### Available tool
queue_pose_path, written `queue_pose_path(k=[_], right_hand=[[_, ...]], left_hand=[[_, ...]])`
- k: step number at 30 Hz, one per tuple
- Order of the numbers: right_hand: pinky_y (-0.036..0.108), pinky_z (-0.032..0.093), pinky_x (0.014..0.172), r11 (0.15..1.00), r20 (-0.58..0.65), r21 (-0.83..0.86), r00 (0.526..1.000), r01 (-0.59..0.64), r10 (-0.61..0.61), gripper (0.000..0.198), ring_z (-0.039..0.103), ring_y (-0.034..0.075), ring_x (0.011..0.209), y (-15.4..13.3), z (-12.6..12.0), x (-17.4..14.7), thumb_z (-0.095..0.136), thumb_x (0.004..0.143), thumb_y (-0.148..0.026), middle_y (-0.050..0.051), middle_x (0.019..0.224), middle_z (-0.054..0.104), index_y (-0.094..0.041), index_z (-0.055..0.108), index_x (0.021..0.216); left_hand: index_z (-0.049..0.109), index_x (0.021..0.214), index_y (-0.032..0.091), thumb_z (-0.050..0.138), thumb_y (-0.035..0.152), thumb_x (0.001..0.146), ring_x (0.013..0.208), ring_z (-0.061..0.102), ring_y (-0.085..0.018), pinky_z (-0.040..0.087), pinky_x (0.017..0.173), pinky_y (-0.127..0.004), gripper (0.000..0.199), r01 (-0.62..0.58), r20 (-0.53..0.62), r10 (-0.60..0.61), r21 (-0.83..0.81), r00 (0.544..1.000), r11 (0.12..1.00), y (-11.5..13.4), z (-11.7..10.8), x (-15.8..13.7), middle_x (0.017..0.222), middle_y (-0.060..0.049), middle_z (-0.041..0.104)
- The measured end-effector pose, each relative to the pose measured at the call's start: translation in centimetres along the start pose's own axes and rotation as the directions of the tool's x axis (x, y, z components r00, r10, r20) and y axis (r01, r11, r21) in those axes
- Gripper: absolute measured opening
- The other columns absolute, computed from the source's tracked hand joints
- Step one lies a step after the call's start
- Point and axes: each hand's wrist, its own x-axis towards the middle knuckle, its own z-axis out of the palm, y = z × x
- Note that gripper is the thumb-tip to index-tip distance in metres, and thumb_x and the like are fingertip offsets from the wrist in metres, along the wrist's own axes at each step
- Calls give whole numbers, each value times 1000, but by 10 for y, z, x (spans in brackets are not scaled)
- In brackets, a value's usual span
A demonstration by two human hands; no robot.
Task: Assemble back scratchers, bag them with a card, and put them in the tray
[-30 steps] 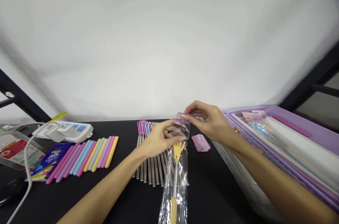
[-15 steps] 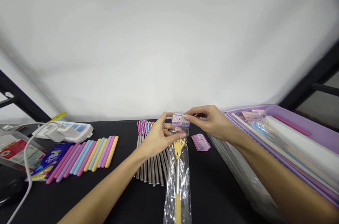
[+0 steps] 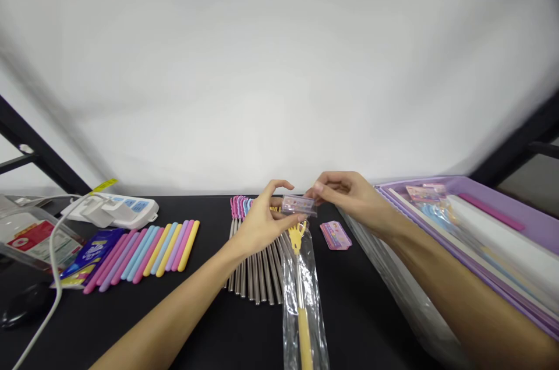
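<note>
Both hands work on the top of a clear bag [image 3: 303,294] that lies on the black tabletop [image 3: 371,312] and holds a yellow back scratcher [image 3: 297,242]. The left hand [image 3: 262,219] and the right hand [image 3: 351,198] pinch a small printed card [image 3: 299,205] between their fingertips, just above the bag's mouth. It seems the card is being folded over the opening; the next move probably needs an even press. Both forearms reach forward, wrists low.

glossy clear plastic bag [image 3: 305,277]; shiny metal rods [image 3: 255,271]; matt black table [image 3: 218,323]; smooth pastel plastic handles [image 3: 148,253].
</note>
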Motion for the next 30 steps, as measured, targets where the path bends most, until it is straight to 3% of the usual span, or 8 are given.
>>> queue_pose_path(k=[9, 12, 15, 17, 21, 24, 27, 30], right_hand=[[34, 55, 73, 998, -133, -65, 991, 15, -23, 30, 66, 18, 77, 16, 9, 5, 75, 72, -30, 3, 82, 66, -21, 47, 78], [36, 55, 73, 992, -163, -90, 984, -86, 70, 36, 66, 19, 76, 16, 7, 5, 75, 72, -39, 4, 80, 68, -21, 45, 76], [34, 55, 67, 960, 17, 6, 960, -279, 279, 37, 67, 19, 72, 7, 7, -3, 69, 78, -49, 5, 76, 69, -21, 44, 78], [28, 51, 57, 935, 159, 74, 929, -347, 333, 37, 66, 17, 67, 0, 9, -12, 69, 79, -49, 3, 73, 68, -22, 43, 81], [23, 42, 49, 939, 161, 88, 935, -333, 316, 30, 63, 15, 61, -6, 2, -29, 70, 79, -39, -1, 69, 65, -22, 46, 84], [26, 45, 57, 963, 51, 14, 962, -269, 268, 25, 65, 16, 66, -4, -25, -40, 70, 77, -33, -1, 71, 67, -21, 51, 88], [27, 47, 62, 963, -90, -93, 966, -252, 244, 29, 65, 17, 67, 0, -74, -55, 71, 76, -33, 0, 70, 69, -20, 54, 96], [29, 48, 65, 935, -292, -188, 926, -299, 238, 36, 66, 18, 67, 9, -129, -75, 71, 76, -33, 3, 74, 71, -20, 54, 105]], left_hand=[[44, 112, 25, 75, 35, 76, 55, 61, -9, 38, 45, -16, 49, 10, -7, -10, 11, 1000, 1000, -5, 1, 1, 87, -2, 67], [45, 112, 24, 74, 35, 76, 60, 63, -12, 42, 47, -17, 47, -20, -63, 22, 27, 998, 999, -3, -2, 3, 89, -3, 68], [44, 112, 23, 73, 37, 76, 61, 66, -13, 49, 50, -20, 48, -45, -228, 55, 50, 972, 998, 0, -7, 9, 94, -5, 68], [44, 111, 23, 73, 37, 76, 65, 68, -15, 53, 53, -23, 47, -65, -359, 79, 52, 930, 997, 4, -9, 15, 97, -6, 68], [43, 109, 22, 72, 37, 77, 70, 70, -17, 57, 58, -26, 46, -89, -477, 120, 85, 871, 992, 15, 2, 33, 97, -6, 68], [39, 118, 23, 68, 41, 80, 74, 70, -18, 59, 63, -30, 51, -106, -400, 124, 65, 908, 992, 22, 23, 51, 102, -7, 66], [31, 131, 25, 56, 47, 88, 84, 68, -18, 59, 70, -33, 55, -128, -281, 149, 92, 948, 987, 24, 53, 71, 118, -11, 58], [48, 121, 20, 51, 44, 92, 92, 65, -19, 56, 75, -33, 38, -198, -69, 229, 304, 971, 932, 19, 89, 87, 117, -10, 58]])
